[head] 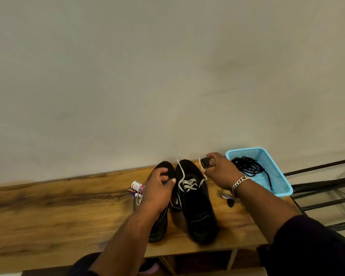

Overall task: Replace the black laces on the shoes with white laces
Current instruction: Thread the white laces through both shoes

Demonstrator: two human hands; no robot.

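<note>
I had both bare forearms stretched forward from the bottom edge. My left hand [159, 185] lay palm down, fingers loosely curved, thumb out to the right. My right hand [220, 170] sat higher and farther out, wrist bent, thumb and forefinger pinched together at the tips. A chain bracelet [239, 182] circled my right wrist; a dark sleeve [315, 244] covered that upper arm.

No text, label or number is legible anywhere

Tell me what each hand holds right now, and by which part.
The right hand pinches the white lace of the right shoe near its free end. The left hand rests over the left shoe; any grip is hidden.
</note>
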